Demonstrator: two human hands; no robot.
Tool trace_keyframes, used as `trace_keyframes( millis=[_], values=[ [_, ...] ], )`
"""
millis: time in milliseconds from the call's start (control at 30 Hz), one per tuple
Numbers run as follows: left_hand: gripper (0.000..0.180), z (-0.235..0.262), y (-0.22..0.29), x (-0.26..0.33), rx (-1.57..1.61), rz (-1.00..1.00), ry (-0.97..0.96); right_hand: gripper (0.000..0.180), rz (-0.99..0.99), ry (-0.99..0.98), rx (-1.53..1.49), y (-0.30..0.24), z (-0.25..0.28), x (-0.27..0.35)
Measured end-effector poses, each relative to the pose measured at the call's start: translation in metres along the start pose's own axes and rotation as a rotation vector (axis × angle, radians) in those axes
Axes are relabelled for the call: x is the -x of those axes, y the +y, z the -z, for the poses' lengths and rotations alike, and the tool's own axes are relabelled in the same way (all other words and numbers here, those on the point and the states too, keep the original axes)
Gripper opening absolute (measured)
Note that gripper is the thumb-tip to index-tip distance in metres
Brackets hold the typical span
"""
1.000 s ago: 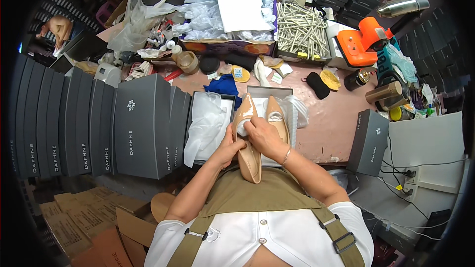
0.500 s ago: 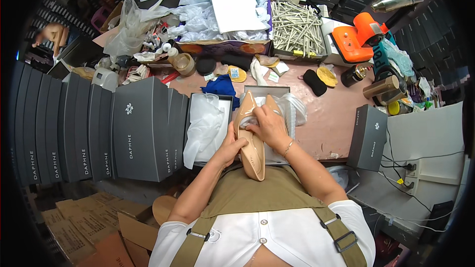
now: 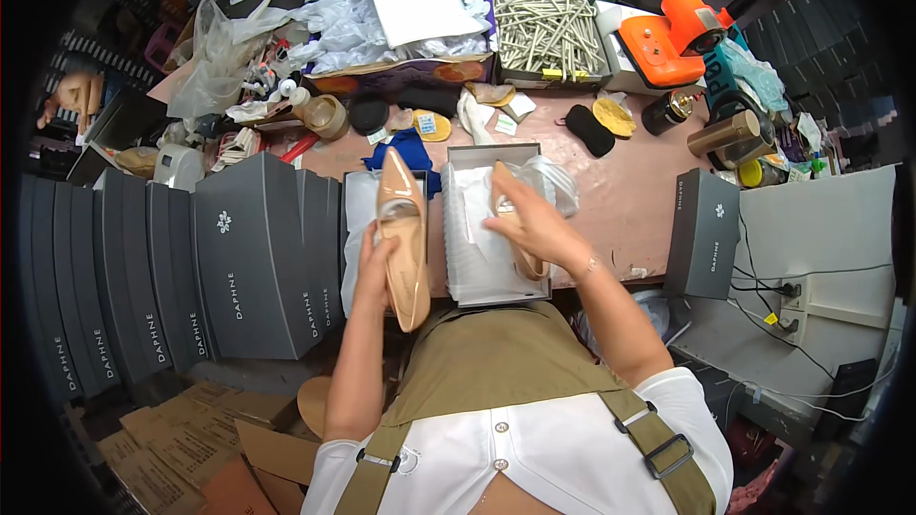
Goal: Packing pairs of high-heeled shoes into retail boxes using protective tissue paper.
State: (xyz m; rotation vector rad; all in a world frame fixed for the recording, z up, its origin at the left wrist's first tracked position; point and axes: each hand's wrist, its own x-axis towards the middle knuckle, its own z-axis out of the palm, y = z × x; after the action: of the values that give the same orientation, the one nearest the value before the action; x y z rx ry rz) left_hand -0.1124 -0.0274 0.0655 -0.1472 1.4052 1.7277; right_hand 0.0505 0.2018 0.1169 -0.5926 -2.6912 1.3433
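My left hand is closed around a glossy beige pointed-toe shoe, its toe pointing away from me. The shoe is raised in front of a box part lined with white tissue. To the right, a second beige shoe lies in an open grey shoebox with white paper inside. My right hand is over that shoe, thumb and fingers apart, hiding much of it. Whether my fingertips touch the shoe, I cannot tell.
Grey shoeboxes stand in a row at left; another box stands at right. Across the back are a carton of crumpled tissue, a box of thin pale sticks and an orange device. A blue cloth lies behind the shoe.
My hands have separated. My left hand has carried one shoe leftward, while my right has let go of it and moved right over the second shoe. The open shoebox is now uncovered.
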Motion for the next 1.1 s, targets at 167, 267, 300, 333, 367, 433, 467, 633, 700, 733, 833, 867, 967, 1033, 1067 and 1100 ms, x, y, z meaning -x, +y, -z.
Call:
trace_keyframes(
  millis=[167, 267, 300, 333, 367, 433, 467, 633, 700, 733, 833, 867, 967, 1033, 1067, 1100],
  values=[
    [0.057, 0.077, -0.043, -0.054, -0.023, 0.039, 0.202, 0.062, -0.028, -0.29, 0.657, 0.023, -0.021, 0.075],
    [0.054, 0.067, -0.047, -0.041, -0.123, -0.087, 0.246, 0.062, -0.032, -0.25, 0.522, 0.021, -0.057, 0.078],
    [0.051, 0.064, -0.05, -0.035, -0.29, -0.15, 0.303, 0.063, -0.015, -0.207, 0.452, 0.024, -0.067, 0.077],
    [0.05, 0.067, -0.057, -0.032, -0.263, -0.122, 0.319, 0.063, -0.088, -0.115, 0.284, 0.029, -0.07, 0.076],
    [0.05, 0.067, -0.057, -0.03, -0.239, -0.102, 0.329, 0.063, -0.16, -0.015, 0.116, 0.031, -0.071, 0.072],
    [0.043, 0.066, -0.056, -0.031, -0.128, -0.044, 0.389, 0.068, -0.221, 0.077, 0.032, 0.045, -0.072, 0.064],
    [0.044, 0.071, -0.055, -0.035, -0.078, -0.009, 0.358, 0.069, -0.252, 0.075, -0.037, 0.051, -0.071, 0.059],
    [0.042, 0.081, -0.065, -0.032, -0.087, -0.144, 0.324, 0.064, -0.466, 0.047, -0.448, 0.096, -0.078, 0.042],
    [0.047, 0.044, -0.035, 0.006, -0.149, -0.311, 0.22, 0.062, -0.436, 0.112, -0.622, 0.086, -0.075, 0.047],
    [0.049, 0.034, -0.029, 0.023, -0.142, -0.345, 0.169, 0.06, -0.414, 0.167, -0.743, 0.062, -0.065, 0.056],
    [0.053, -0.004, -0.016, 0.054, -0.116, -0.419, 0.006, 0.058, -0.305, 0.258, -0.93, 0.012, -0.042, 0.064],
    [0.053, -0.013, -0.016, 0.062, -0.11, -0.428, -0.046, 0.057, -0.272, 0.274, -0.968, -0.003, -0.04, 0.065],
    [0.057, -0.042, -0.02, 0.071, -0.111, -0.463, -0.128, 0.057, -0.186, 0.279, -0.835, -0.039, -0.045, 0.065],
    [0.06, -0.054, -0.015, 0.079, -0.048, -0.423, -0.175, 0.06, -0.154, 0.242, -0.795, -0.053, -0.048, 0.07],
    [0.06, -0.057, -0.01, 0.081, -0.023, -0.4, -0.193, 0.061, -0.149, 0.226, -0.821, -0.047, -0.048, 0.073],
    [0.059, -0.058, -0.005, 0.081, 0.003, -0.377, -0.211, 0.061, -0.144, 0.208, -0.848, -0.038, -0.048, 0.076]
  ],
)
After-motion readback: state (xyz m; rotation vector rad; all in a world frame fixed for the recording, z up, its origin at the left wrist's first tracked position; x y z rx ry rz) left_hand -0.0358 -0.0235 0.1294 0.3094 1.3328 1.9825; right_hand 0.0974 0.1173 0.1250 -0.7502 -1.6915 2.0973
